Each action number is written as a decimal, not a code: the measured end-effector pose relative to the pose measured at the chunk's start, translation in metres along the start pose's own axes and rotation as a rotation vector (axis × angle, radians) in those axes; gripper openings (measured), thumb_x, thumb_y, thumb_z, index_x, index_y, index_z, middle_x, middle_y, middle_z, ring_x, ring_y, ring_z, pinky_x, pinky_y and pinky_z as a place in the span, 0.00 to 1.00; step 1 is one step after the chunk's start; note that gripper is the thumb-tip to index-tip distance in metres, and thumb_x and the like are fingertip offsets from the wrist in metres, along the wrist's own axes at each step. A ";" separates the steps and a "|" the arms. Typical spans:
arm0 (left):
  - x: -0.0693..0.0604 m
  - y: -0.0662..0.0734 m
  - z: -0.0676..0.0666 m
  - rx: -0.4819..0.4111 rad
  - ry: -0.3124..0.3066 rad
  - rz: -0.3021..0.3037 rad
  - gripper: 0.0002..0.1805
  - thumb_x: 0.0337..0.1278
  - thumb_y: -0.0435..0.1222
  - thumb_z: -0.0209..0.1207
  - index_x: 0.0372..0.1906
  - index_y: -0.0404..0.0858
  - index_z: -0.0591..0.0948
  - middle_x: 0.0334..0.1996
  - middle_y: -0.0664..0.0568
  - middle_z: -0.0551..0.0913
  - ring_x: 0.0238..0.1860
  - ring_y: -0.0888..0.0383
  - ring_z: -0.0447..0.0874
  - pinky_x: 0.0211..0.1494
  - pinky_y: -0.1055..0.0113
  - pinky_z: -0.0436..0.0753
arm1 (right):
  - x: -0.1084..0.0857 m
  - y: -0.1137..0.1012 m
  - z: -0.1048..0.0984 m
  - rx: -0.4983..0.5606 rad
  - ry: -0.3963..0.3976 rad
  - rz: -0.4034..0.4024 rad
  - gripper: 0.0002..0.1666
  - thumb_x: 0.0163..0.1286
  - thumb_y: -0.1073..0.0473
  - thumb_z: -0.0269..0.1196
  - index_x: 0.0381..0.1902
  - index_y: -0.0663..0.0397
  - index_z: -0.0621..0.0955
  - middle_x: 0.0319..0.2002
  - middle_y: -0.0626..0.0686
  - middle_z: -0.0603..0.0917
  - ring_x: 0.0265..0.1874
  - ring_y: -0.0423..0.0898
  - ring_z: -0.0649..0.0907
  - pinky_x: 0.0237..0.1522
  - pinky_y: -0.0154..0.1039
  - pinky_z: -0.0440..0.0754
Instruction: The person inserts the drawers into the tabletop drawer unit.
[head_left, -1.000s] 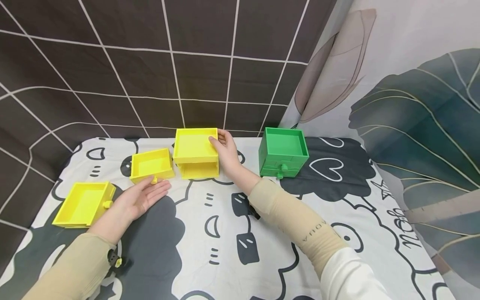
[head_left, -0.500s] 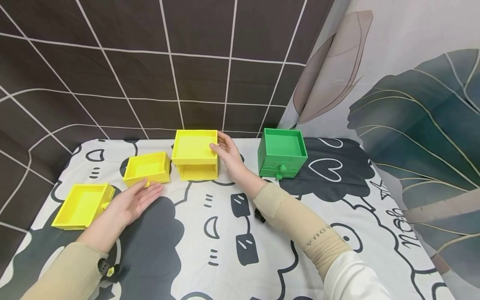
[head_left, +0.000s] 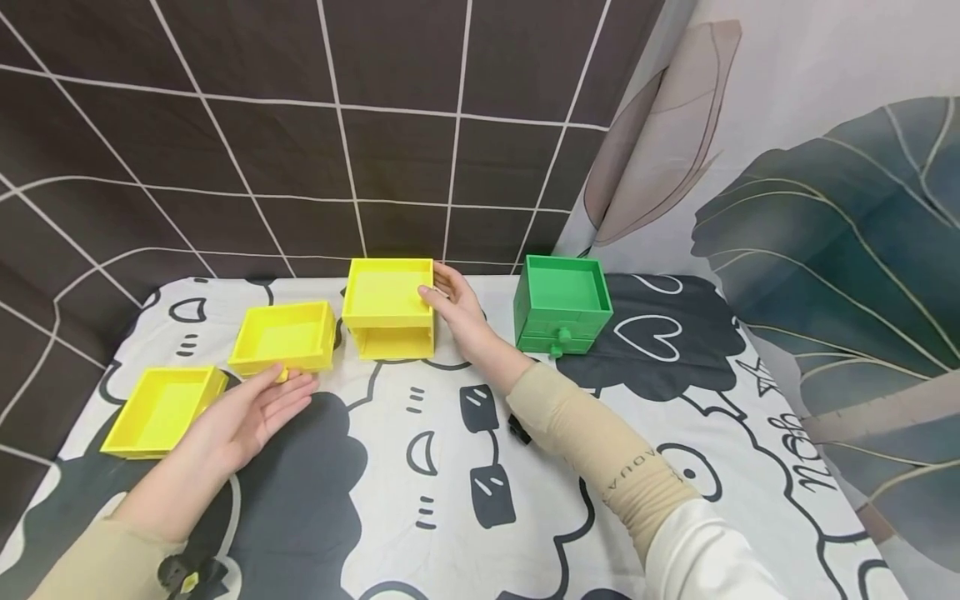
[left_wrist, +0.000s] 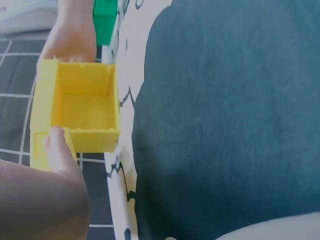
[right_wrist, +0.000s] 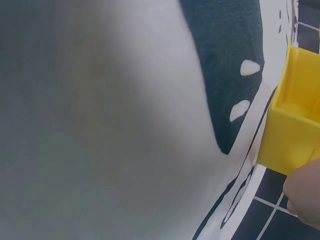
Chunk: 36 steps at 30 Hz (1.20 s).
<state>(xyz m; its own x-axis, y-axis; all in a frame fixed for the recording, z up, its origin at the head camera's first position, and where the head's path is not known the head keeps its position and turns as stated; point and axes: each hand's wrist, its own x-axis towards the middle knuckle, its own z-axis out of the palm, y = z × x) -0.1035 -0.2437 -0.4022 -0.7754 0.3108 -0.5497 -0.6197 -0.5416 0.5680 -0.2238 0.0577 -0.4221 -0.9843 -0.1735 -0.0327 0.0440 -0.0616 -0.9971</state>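
A small yellow drawer (head_left: 281,333) has its front knob (head_left: 282,375) pinched between the thumb and fingers of my left hand (head_left: 243,421). Right of it stands a yellow cabinet (head_left: 390,292) with a tray-like top and an open slot below. My right hand (head_left: 467,321) grips the cabinet's right side, thumb over the top rim, other fingers behind. In the left wrist view, the cabinet's hollow front (left_wrist: 85,102) faces the camera. The right wrist view catches only a corner of the yellow cabinet (right_wrist: 290,135) and part of the hand.
A second yellow drawer (head_left: 161,408) lies at the left, partly behind my left wrist. Right of the cabinet is a green drawer unit (head_left: 564,304) with green knobs. A patterned cloth (head_left: 405,533) covers the table, and a dark grid-lined curtain (head_left: 262,142) hangs behind.
My left hand has drawn the small yellow drawer leftward and nearer, widening its gap from the cabinet. The right hand keeps its grip on the cabinet.
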 end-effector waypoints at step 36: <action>-0.015 -0.044 0.018 0.238 -0.028 0.015 0.14 0.86 0.38 0.47 0.45 0.43 0.83 0.45 0.52 0.93 0.49 0.59 0.94 0.58 0.67 0.91 | 0.001 0.004 0.003 0.068 0.017 0.016 0.37 0.79 0.63 0.61 0.81 0.57 0.63 0.82 0.57 0.66 0.82 0.54 0.66 0.86 0.47 0.63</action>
<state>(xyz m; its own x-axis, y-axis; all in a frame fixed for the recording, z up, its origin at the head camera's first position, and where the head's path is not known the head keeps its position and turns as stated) -0.0663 -0.2106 -0.4083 -0.7856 0.3277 -0.5248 -0.6167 -0.3476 0.7063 -0.2245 0.0543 -0.4262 -0.9861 -0.1586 -0.0502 0.0705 -0.1252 -0.9896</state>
